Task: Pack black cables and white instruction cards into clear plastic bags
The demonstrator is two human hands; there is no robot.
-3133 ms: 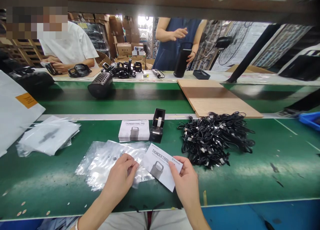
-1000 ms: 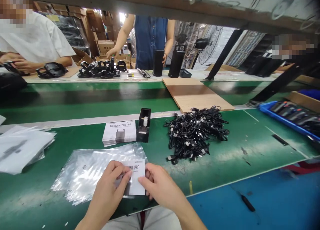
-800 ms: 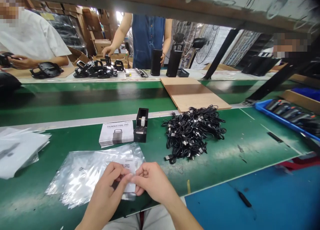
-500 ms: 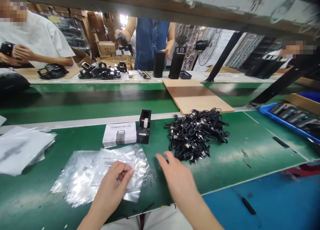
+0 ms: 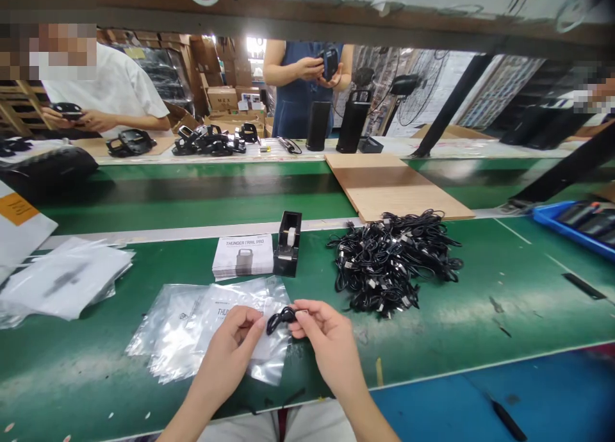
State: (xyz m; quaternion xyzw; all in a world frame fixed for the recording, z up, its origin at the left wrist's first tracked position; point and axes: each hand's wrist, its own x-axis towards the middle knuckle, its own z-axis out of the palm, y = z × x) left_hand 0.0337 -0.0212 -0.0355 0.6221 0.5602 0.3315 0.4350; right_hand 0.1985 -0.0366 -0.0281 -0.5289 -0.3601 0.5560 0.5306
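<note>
A small coiled black cable [image 5: 282, 318] is pinched between the thumb and fingers of my right hand [image 5: 331, 339], above the right part of the clear plastic bags [image 5: 168, 339]. My left hand [image 5: 235, 343] is closed with thumb and fingertips together, just left of the cable's loop and over the top bag. Whether it grips the bag's film is hidden. Printed paper with "THUNDER" lettering shows at that bag, partly covered by my left hand. To the right lies a large heap of similar black cables [image 5: 394, 262].
Behind the bags are a stack of printed booklets [image 5: 243, 256] and a black tape dispenser [image 5: 288, 243]. More bagged papers [image 5: 67, 278] lie left. A wooden board [image 5: 398, 186] bridges the back; a blue tray [image 5: 576, 227] sits right. Two people handle black parts across the bench.
My right hand has moved left from beside the heap and now holds a coiled cable. My left hand stays over the bags. The view has turned slightly left.
</note>
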